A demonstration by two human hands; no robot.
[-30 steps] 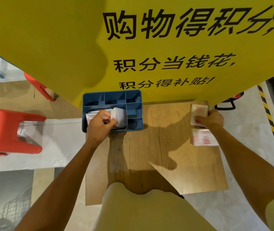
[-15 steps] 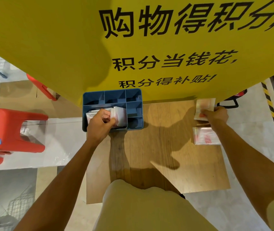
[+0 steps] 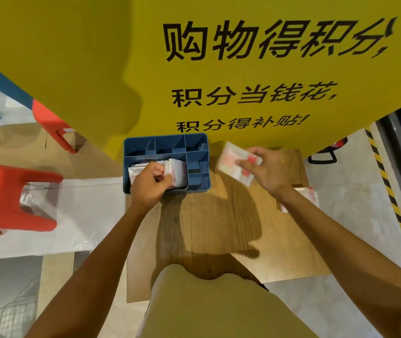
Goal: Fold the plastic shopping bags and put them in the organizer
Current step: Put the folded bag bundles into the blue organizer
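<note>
Yellow sign (image 3: 219,69) at twelve o'clock behind organizer (image 3: 198,178); left hand (image 3: 149,182) gripping filed bags (image 3: 176,173), right hand (image 3: 265,170) pinching folded bag (image 3: 231,161); red stool (image 3: 4,196) at nine.

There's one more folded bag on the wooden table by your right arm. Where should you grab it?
Pinch the folded bag by its outer right edge, coming from above. It lies flat on the wooden table, and the right arm hides its left part, so that edge is likely the freest grip.

A large yellow sign (image 3: 219,69) with black Chinese characters fills the view from ten to two o'clock. A wooden table (image 3: 219,228) sits at centre. At nine o'clock stands a red plastic stool (image 3: 11,191) — a second red stool (image 3: 53,128) lies behind it. Yellow-and-black hazard tape (image 3: 389,198) runs along the floor at three o'clock.
</note>
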